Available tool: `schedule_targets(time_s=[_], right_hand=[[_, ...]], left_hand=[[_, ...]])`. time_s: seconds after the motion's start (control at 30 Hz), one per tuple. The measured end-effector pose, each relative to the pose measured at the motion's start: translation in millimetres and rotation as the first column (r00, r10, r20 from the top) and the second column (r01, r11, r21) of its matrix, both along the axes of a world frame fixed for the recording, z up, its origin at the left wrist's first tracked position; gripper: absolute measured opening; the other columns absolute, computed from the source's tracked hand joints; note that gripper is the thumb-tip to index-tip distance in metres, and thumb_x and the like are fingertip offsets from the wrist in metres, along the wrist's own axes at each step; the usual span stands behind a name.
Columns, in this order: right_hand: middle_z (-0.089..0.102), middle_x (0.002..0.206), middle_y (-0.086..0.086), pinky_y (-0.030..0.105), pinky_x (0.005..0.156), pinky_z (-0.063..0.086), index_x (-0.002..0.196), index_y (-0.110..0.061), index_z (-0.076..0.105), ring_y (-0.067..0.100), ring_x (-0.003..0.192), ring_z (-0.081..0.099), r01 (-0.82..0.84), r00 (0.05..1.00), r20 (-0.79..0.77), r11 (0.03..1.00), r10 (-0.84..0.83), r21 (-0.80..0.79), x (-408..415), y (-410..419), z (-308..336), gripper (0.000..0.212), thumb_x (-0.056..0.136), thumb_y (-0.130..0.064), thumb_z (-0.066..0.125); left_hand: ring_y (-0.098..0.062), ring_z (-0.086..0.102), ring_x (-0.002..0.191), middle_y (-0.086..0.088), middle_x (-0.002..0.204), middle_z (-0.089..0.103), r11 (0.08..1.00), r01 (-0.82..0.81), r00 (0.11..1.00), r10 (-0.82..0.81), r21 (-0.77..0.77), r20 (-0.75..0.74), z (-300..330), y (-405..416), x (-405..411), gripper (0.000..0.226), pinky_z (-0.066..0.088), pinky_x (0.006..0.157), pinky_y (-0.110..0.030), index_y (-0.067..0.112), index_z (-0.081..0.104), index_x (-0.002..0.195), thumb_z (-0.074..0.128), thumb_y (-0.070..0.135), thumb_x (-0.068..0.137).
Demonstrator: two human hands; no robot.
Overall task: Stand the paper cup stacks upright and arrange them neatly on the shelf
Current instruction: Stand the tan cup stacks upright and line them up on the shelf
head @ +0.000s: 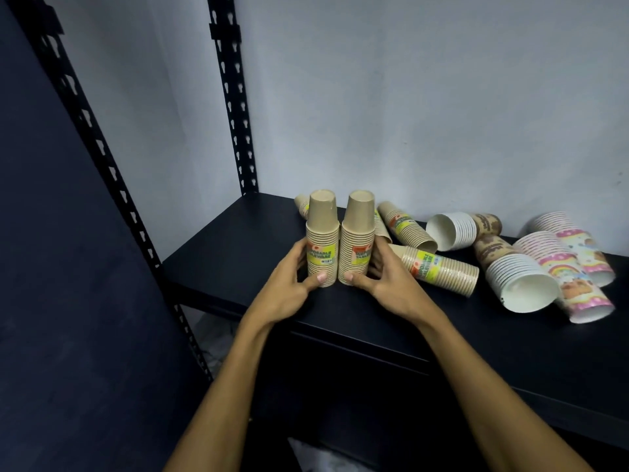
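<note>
Broadly, the black shelf (pixel 238 240) is laid out with fallen stacks to the right: two pink patterned (pixel 578 287), two white-and-brown (pixel 510 277) and, as far as can be seen, four kraft ones (pixel 439 267). Two upright kraft stacks (pixel 321 240) are kept touching near the front edge, seemingly for alignment, each clasped low by the left hand (pixel 289 287) and right hand (pixel 384 281).

Bare forearms, no sleeves; hands (pixel 340 287) ungloved, ringless.
</note>
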State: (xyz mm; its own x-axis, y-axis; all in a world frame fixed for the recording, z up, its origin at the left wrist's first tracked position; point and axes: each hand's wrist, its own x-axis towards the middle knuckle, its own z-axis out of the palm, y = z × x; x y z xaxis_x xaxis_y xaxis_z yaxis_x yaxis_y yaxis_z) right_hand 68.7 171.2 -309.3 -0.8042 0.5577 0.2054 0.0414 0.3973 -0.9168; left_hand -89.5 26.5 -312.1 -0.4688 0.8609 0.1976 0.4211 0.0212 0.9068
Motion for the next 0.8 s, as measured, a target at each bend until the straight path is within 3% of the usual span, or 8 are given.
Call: schedule_targets(time_s=[0.13, 0.33, 0.47, 0.8], right_hand=[[0.060, 0.140, -0.009, 0.038, 0.113, 0.045, 0.147, -0.021, 0.039, 0.004, 0.129, 0.057, 0.033, 0.999, -0.002, 0.998, -0.033, 0.048, -2.3, -0.1, -4.1, 0.071, 0.087, -0.009, 0.077], [0.063, 0.135, -0.009, 0.038, 0.109, 0.049, 0.141, -0.022, 0.044, 0.006, 0.123, 0.060, 0.081, 0.997, 0.006, 0.990, -0.083, 0.113, -4.8, -3.0, -4.4, 0.072, 0.081, -0.022, 0.084], [0.062, 0.138, -0.010, 0.034, 0.112, 0.046, 0.144, -0.023, 0.044, 0.004, 0.127, 0.058, 0.053, 0.999, 0.002, 0.997, -0.053, 0.061, -1.1, -1.6, -1.7, 0.072, 0.083, -0.017, 0.081], [0.060, 0.131, -0.015, 0.033, 0.110, 0.047, 0.142, -0.021, 0.043, 0.004, 0.124, 0.059, 0.118, 0.992, 0.022, 0.984, -0.122, 0.134, -2.7, -8.2, 0.0, 0.074, 0.081, -0.019, 0.084]], left_hand=[[-0.006, 0.055, 0.130, 0.010, 0.139, 0.061, 0.996, -0.086, 0.996, 0.086, 0.014, -0.029, -7.3, 2.9, -3.0, 0.063, 0.042, 0.114, -0.043, 0.023, 0.046, 0.142, 0.076, 0.021, 0.087], [-0.005, 0.059, 0.124, 0.009, 0.134, 0.063, 0.989, -0.140, 0.989, 0.142, 0.048, -0.044, -6.9, 5.9, 0.8, 0.067, 0.045, 0.111, -0.038, 0.020, 0.049, 0.139, 0.083, 0.020, 0.081], [-0.006, 0.055, 0.129, 0.010, 0.139, 0.061, 0.996, -0.089, 0.995, 0.089, 0.016, -0.037, -6.0, 4.4, -1.1, 0.069, 0.043, 0.113, -0.039, 0.022, 0.047, 0.142, 0.082, 0.023, 0.083], [-0.007, 0.058, 0.126, 0.008, 0.134, 0.064, 0.991, -0.130, 0.990, 0.132, 0.027, -0.051, -7.0, 4.5, 0.6, 0.065, 0.045, 0.112, -0.040, 0.019, 0.051, 0.140, 0.082, 0.018, 0.082]])
